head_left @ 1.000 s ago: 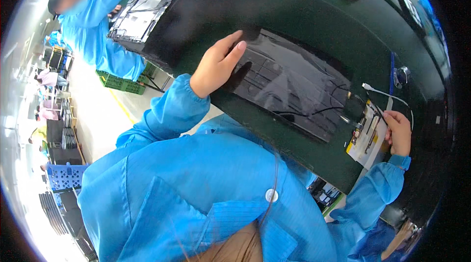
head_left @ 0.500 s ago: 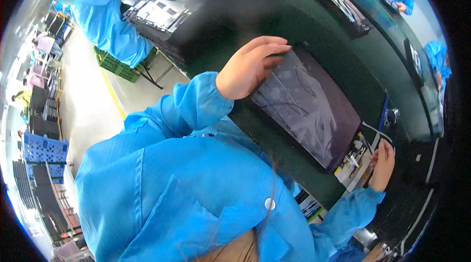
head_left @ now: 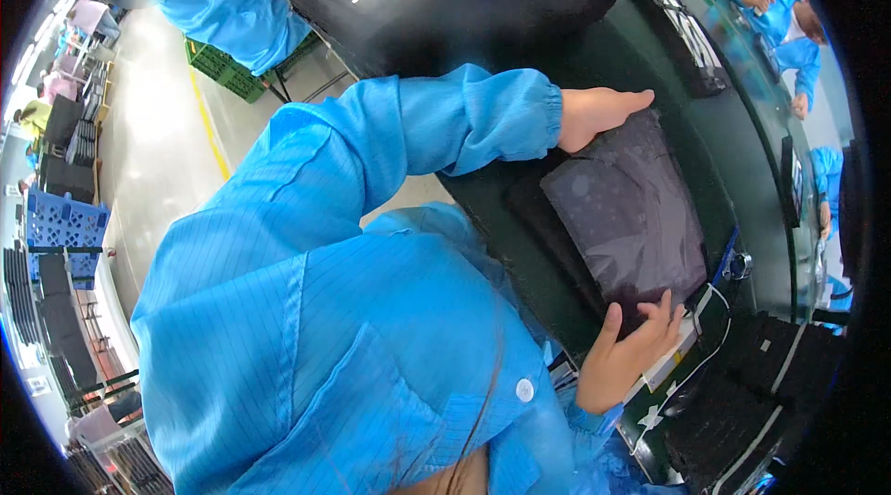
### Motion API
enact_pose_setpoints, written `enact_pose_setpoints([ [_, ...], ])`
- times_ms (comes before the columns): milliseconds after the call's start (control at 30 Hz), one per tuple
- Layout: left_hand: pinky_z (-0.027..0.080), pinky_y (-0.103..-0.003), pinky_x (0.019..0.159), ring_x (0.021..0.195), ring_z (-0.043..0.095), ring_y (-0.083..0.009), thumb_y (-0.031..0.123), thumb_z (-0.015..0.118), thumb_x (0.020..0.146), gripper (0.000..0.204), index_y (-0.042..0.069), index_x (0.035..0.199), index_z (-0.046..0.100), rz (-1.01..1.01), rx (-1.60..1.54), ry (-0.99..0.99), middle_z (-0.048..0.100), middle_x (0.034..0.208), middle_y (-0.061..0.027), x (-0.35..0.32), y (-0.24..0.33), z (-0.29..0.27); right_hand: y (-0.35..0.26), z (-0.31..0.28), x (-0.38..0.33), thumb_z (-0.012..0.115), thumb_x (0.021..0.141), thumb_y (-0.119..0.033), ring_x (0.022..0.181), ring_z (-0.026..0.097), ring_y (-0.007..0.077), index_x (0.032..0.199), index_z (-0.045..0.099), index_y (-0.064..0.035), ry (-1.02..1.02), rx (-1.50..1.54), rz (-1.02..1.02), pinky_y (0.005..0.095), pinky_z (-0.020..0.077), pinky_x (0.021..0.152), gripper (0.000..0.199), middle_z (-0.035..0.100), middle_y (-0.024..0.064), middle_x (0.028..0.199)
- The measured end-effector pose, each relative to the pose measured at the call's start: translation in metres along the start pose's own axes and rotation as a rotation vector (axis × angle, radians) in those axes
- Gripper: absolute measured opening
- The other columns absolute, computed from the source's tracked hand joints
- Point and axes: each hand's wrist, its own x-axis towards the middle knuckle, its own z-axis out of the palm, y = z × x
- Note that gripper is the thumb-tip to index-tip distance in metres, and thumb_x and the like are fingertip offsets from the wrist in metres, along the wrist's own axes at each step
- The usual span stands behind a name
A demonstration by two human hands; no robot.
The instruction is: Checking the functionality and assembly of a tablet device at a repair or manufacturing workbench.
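Right across the panel's far end the left hand (head_left: 603, 116) has reached since half a second ago, while the right hand (head_left: 631, 358) has come in from the pale part (head_left: 665, 366); the glossy dark panel (head_left: 636, 207) lies between them over the surface (head_left: 715, 147); the right's fingers are spread, unclenched, at its near edge; whether the left pinches I can't tell; uneven support could let a corner slip and scuff.

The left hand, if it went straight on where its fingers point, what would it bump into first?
Probably the dark slab with pale strips, though the height of the left hand is unclear.
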Motion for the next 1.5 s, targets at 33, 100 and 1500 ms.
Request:
enact_pose_setpoints([
  [33, 0.052, -0.04, 0.07, 0.072, 0.062, -0.0236, 0.042, 0.038, 0.09, 0.046, 0.002, 0.091, 0.06, 0.003, 0.045, 0.006, 0.064, 0.088, -0.012, 0.003, 0.0, -0.001, -0.004, 0.0, 0.003, 0.047, 0.086, -0.04, 0.124, 0.023, 0.0387, 0.097, 0.042, 0.0006, -0.006, -0.006, -0.004, 0.0522, 0.0126, 0.101, 0.042, 0.037, 0.0198, 0.128],
  [100, 0.052, -0.039, 0.069, 0.073, 0.062, -0.0235, 0.044, 0.038, 0.09, 0.048, 0.002, 0.092, 0.06, 0.013, 0.023, -0.001, 0.064, 0.088, -0.0121, 0.002, -0.004, -0.002, -0.012, -0.001, 0.01, 0.049, 0.086, -0.038, 0.124, 0.023, 0.0398, 0.097, 0.042, 0.0004, -0.048, 0.186, -0.073, 0.0522, 0.0141, 0.101, 0.04, 0.038, 0.0193, 0.128],
  [1500, 0.049, -0.034, 0.077, 0.078, 0.061, -0.0234, 0.034, 0.042, 0.089, 0.039, -0.001, 0.094, 0.058, 0.17, -0.092, -0.01, 0.063, 0.092, -0.0126, 0.002, -0.008, -0.029, 0.228, 0.025, 0.061, 0.059, 0.08, -0.013, 0.081, 0.052, 0.0127, 0.093, 0.06, 0.0018, -0.321, 0.572, 0.44, 0.0233, 0.0402, 0.074, 0.019, 0.059, 0.0052, 0.088],
])
